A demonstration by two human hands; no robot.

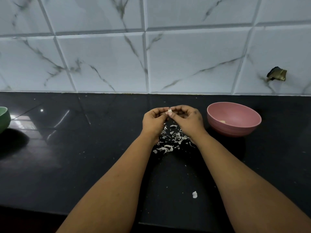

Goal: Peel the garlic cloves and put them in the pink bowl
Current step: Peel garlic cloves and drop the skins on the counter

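At the far left edge of the black countertop (67,165) a green bowl (4,119) stood, cut off by the frame. Behind the counter ran a wall of white marble-patterned tiles (104,63).

Near the centre, both forearms reached forward over the counter. The left hand (154,121) had its fingers curled, thumb and fingertips pinching a garlic clove (169,111). The right hand (186,117) met it from the other side, fingers likewise curled, and pinched the same clove — the two hands touched at the fingertips, raised above the counter surface. How much skin remained on the clove could not be told at this size.

Directly below the hands lay a scatter of garlic skins (170,140) on the counter, between the wrists. One separate skin fragment (194,194) lay nearer the person, well apart from the scatter.

To the right of the right hand stood the pink bowl (235,113), upright, near but not touching the hand. Inside it a pale piece (222,121) — probably a peeled clove — rested against the near wall.

On the wall at far right, a dark damaged patch (276,74) broke the tile.
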